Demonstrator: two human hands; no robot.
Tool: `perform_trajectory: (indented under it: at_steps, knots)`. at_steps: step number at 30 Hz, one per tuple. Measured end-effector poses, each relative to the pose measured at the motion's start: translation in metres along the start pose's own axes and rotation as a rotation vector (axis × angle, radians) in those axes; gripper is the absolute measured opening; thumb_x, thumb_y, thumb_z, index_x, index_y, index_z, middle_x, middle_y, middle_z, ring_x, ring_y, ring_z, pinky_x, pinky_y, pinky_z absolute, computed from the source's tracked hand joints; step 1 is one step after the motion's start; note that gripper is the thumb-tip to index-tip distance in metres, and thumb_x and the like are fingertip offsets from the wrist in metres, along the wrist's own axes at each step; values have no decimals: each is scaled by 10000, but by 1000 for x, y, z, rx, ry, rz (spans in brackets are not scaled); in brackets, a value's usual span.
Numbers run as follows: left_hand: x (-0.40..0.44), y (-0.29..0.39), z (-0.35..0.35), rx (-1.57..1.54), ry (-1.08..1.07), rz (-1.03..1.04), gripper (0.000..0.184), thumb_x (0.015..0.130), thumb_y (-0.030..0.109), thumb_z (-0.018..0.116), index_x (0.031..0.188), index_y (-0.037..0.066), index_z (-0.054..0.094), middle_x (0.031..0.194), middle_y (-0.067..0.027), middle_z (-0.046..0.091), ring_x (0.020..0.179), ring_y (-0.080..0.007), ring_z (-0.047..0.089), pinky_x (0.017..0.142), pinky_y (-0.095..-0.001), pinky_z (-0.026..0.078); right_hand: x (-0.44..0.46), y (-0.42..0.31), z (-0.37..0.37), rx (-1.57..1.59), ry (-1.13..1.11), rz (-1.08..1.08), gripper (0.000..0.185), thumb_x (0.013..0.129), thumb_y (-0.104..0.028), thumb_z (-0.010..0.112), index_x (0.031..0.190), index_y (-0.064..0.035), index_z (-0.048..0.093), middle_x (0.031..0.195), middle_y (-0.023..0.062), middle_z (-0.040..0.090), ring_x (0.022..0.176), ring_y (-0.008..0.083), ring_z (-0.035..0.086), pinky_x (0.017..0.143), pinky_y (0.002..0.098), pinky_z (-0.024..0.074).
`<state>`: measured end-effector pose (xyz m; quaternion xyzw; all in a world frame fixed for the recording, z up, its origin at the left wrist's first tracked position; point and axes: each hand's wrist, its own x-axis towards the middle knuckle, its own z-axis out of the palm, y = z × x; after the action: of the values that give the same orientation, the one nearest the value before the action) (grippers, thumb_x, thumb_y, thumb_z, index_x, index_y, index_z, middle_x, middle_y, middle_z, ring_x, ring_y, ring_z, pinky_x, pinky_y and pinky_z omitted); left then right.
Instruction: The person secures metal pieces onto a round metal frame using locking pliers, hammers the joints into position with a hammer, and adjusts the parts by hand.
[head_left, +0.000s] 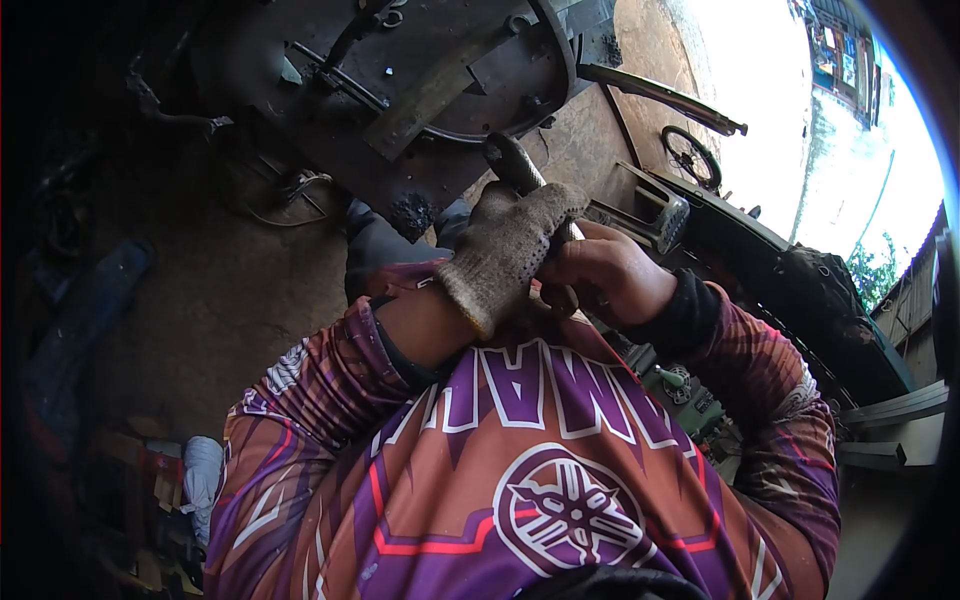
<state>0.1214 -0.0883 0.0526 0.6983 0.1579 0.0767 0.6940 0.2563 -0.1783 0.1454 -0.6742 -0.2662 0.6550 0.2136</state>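
Observation:
My left hand [510, 245], in a grey knit glove with dark dots, wraps round a grey rod-like handle [520, 168] with a dark rounded end. The handle slants from the upper left down toward my right hand [610, 270]. That hand is bare, with its fingers curled in close against the glove at the handle's lower end. Both hands are in front of my chest, over the patterned jersey [540, 430]. The handle's lower tip is hidden between the hands, so I cannot tell what it joins.
Beyond my hands stands a dark metal worktable [340, 140] bearing a flat bar [420, 112] and a curved metal ring. A long metal piece [660, 97] juts out to its right. A wheel [690, 158] and a long dark bench [730, 230] are on the right. Cardboard boxes [130, 450] lie at lower left.

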Motion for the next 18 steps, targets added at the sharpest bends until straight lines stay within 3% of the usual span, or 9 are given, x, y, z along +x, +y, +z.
perform_trajectory:
  at_steps: [4,6,7,8,9,10,12,15,18]
  knots:
    - [2,0,-2,-50,-16,-68,550,591,185,812,1069,79,561,917,-132,641,874,-331,639,750,-416,523,4,-2,-7,-427,-44,-295,120,892,-48,578,962,34,630,953,86,622,803,168,647,683,272,512]
    - [6,0,-1,-104,-35,-118,526,601,187,806,1058,79,567,919,-129,647,879,-325,640,760,-417,522,6,-10,-12,-602,-65,-429,120,824,-31,633,935,13,646,930,106,634,781,223,652,685,304,509]
    - [8,1,0,-354,-58,-334,520,611,189,797,1068,80,575,932,-129,652,889,-322,641,774,-419,520,5,-18,-10,-607,-65,-426,120,824,-31,633,935,13,646,930,106,634,781,223,652,685,304,509]
    - [8,0,1,-483,-76,-437,516,616,190,792,1073,80,579,939,-128,654,894,-321,642,781,-420,519,3,-28,-6,36,42,83,150,792,-28,651,940,-1,650,910,114,637,778,254,646,689,326,507]
    - [8,0,1,-607,-81,-545,513,621,192,788,1078,81,583,946,-128,657,899,-319,642,788,-421,519,3,-28,-5,362,55,336,167,776,-27,660,942,-8,651,901,118,639,777,270,643,691,337,505]
    - [6,-5,3,-609,-71,-468,524,624,195,781,1097,80,587,950,-128,659,911,-323,643,801,-421,516,3,-29,-4,685,155,587,185,760,-25,669,944,-16,653,891,122,640,775,286,640,693,348,504]
    - [3,-8,2,-612,-64,-389,535,627,198,775,1116,80,591,955,-128,661,924,-326,643,813,-420,514,7,-14,-6,-389,-53,-319,186,749,-36,668,934,-38,658,841,124,632,770,323,617,691,373,498]
    - [0,-12,-3,-106,-32,32,565,624,210,773,1141,72,594,978,-130,658,944,-335,643,822,-412,515,8,-22,1,-581,-50,-274,207,768,-76,590,959,-61,670,883,120,659,836,334,621,771,397,495]
    - [-2,-18,-4,-10,38,131,582,599,238,799,1117,66,596,1001,-134,651,945,-343,643,819,-412,516,12,-21,0,-597,-59,-316,201,742,-73,622,938,-64,665,874,93,658,830,332,610,775,407,485]
